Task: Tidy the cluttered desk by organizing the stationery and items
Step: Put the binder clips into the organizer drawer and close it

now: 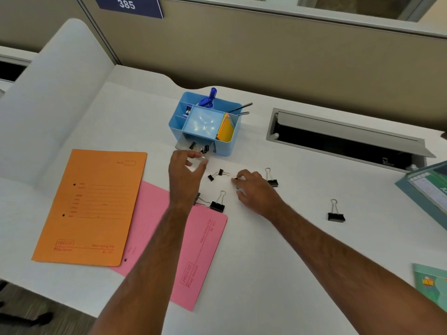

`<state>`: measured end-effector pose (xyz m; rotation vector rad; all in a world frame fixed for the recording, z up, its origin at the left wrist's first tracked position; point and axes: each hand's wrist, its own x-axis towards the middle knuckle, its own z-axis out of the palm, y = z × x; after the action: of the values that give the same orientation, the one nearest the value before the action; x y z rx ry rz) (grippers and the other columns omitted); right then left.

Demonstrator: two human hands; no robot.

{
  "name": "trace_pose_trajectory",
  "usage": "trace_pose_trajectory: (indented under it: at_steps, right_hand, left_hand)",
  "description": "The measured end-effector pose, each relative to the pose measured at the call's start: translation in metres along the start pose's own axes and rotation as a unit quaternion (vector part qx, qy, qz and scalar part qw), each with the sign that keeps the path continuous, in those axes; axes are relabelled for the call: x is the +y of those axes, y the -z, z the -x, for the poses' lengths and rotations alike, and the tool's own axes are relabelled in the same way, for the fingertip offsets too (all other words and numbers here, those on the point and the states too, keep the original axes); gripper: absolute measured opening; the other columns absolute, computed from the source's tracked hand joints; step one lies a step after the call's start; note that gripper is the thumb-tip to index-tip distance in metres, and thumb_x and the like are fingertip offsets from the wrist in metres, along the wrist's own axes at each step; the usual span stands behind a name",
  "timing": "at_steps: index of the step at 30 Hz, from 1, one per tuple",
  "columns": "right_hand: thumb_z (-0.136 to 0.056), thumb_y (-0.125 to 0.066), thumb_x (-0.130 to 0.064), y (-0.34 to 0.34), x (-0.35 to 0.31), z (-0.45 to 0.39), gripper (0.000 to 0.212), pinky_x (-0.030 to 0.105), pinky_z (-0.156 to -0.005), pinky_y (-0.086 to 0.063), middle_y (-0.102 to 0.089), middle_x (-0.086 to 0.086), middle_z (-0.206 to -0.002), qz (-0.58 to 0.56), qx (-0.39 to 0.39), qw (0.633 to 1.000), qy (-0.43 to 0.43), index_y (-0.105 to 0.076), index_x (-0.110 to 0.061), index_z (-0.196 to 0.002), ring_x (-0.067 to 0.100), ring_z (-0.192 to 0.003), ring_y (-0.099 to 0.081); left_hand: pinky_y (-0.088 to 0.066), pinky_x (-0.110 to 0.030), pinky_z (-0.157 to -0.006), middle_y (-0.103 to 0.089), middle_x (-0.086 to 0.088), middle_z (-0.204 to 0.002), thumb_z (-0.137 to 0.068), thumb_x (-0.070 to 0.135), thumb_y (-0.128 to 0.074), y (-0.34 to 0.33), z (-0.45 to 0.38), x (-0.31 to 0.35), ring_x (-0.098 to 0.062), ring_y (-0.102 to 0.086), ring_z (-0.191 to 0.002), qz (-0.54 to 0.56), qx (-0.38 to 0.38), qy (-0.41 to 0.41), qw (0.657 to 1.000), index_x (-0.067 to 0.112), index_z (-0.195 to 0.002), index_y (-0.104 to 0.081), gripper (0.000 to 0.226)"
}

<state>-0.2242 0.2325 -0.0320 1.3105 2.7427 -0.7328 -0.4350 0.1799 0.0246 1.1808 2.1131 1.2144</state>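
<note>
Binder clips [336, 214] six loose on desk [278, 262], two folders [92, 209], left grip [185, 174] released, right grip [254, 189] pinching one.

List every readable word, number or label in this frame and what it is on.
"385": blue sign on the partition.
"NEW": green booklet at the right edge.
Orange folder: red print, too blurred to read.
Pink folder: red print, too blurred to read.
Teal book: lettering cut off, unreadable.
</note>
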Motion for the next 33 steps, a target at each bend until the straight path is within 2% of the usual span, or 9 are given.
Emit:
trace_pose_trajectory:
  at_steps: [3, 5, 10, 12, 15, 22, 25, 28, 33]
  right_hand:
    - [-0.099, -0.059, -0.03, 0.002, 0.005, 0.007, 0.033, 0.041, -0.089, -0.05, -0.056, 0.003, -0.129, -0.024, 0.021, 0.999, -0.009, -0.066, -0.018, -0.129, 0.026, -0.108, -0.053]
    - [-0.097, -0.063, -0.031, 0.001, 0.008, 0.011, 0.024, 0.041, -0.082, -0.05, -0.059, 0.004, -0.119, -0.013, 0.036, 0.999, -0.012, -0.067, -0.019, -0.118, 0.027, -0.101, -0.055]
    - [-0.094, -0.067, -0.02, -0.006, 0.011, 0.02, 0.007, 0.041, -0.072, -0.05, -0.056, 0.004, -0.1, -0.02, 0.065, 0.998, -0.018, -0.062, -0.017, -0.097, 0.026, -0.086, -0.054]
    - [-0.095, -0.064, -0.012, -0.007, 0.011, 0.021, 0.006, 0.043, -0.071, -0.051, -0.056, 0.005, -0.098, -0.033, 0.068, 0.997, -0.027, -0.062, -0.016, -0.098, 0.025, -0.086, -0.053]
    - [-0.091, -0.063, -0.006, -0.005, 0.008, 0.022, 0.015, 0.042, -0.074, -0.051, -0.057, 0.005, -0.099, -0.068, 0.07, 0.994, -0.048, -0.06, -0.016, -0.102, 0.026, -0.088, -0.054]
    - [-0.087, -0.071, -0.014, 0.004, -0.004, 0.023, 0.034, 0.027, -0.075, -0.052, -0.058, -0.004, -0.103, -0.218, 0.088, 0.967, -0.095, -0.046, -0.025, -0.108, 0.012, -0.092, -0.058]
    - [-0.087, -0.073, -0.018, 0.01, -0.009, 0.023, 0.041, 0.021, -0.076, -0.05, -0.057, -0.007, -0.107, -0.252, 0.09, 0.962, -0.061, -0.045, -0.028, -0.116, 0.009, -0.095, -0.057]
    - [-0.088, -0.072, -0.017, 0.014, -0.013, 0.023, 0.047, 0.019, -0.08, -0.049, -0.054, -0.009, -0.112, -0.268, 0.089, 0.959, -0.01, -0.045, -0.026, -0.125, 0.008, -0.101, -0.056]
    - [-0.088, -0.072, -0.016, 0.016, -0.019, 0.015, 0.06, 0.016, -0.087, -0.046, -0.052, -0.013, -0.112, -0.269, 0.101, 0.958, 0.01, -0.039, -0.03, -0.135, 0.004, -0.104, -0.053]
  left_hand:
    - [-0.048, -0.015, -0.078, -0.062, 0.01, -0.109, -0.09, 0.023, -0.079, -0.005, 0.022, -0.002, -0.01, -0.057, -0.094, 0.02, 0.004, 0.004, 1.0, 0.029, -0.102, -0.064, 0.021]
    - [-0.048, -0.017, -0.076, -0.062, 0.011, -0.105, -0.091, 0.022, -0.079, -0.009, 0.036, -0.003, -0.009, -0.057, -0.092, 0.024, 0.005, 0.013, 1.0, 0.027, -0.101, -0.065, 0.018]
    - [-0.049, -0.019, -0.075, -0.062, 0.015, -0.104, -0.092, 0.023, -0.078, -0.022, 0.058, -0.004, -0.008, -0.057, -0.091, 0.021, -0.023, 0.028, 0.999, 0.027, -0.099, -0.065, 0.015]
    - [-0.051, -0.02, -0.074, -0.062, 0.014, -0.106, -0.092, 0.023, -0.078, -0.026, 0.061, -0.004, -0.007, -0.058, -0.091, 0.013, -0.034, 0.03, 0.999, 0.026, -0.1, -0.065, 0.015]
    - [-0.051, -0.019, -0.074, -0.061, 0.014, -0.107, -0.092, 0.024, -0.078, -0.031, 0.064, -0.004, -0.007, -0.059, -0.094, 0.01, -0.05, 0.044, 0.998, 0.028, -0.101, -0.065, 0.017]
    - [-0.052, -0.02, -0.076, -0.067, 0.014, -0.106, -0.096, 0.034, -0.072, -0.043, 0.066, -0.005, -0.006, -0.062, -0.099, 0.025, -0.118, 0.124, 0.985, 0.028, -0.109, -0.067, 0.015]
    - [-0.051, -0.017, -0.078, -0.072, 0.014, -0.103, -0.096, 0.04, -0.071, -0.047, 0.068, 0.001, -0.001, -0.066, -0.099, 0.067, -0.147, 0.15, 0.975, 0.025, -0.112, -0.072, 0.022]
    - [-0.054, -0.018, -0.08, -0.077, 0.011, -0.098, -0.095, 0.036, -0.074, -0.051, 0.066, 0.004, 0.0, -0.072, -0.095, 0.108, -0.174, 0.158, 0.966, 0.022, -0.113, -0.075, 0.023]
    - [-0.059, -0.026, -0.088, -0.078, 0.01, -0.097, -0.092, 0.029, -0.078, -0.05, 0.058, 0.007, -0.005, -0.073, -0.097, 0.129, -0.154, 0.196, 0.96, 0.021, -0.111, -0.077, 0.021]
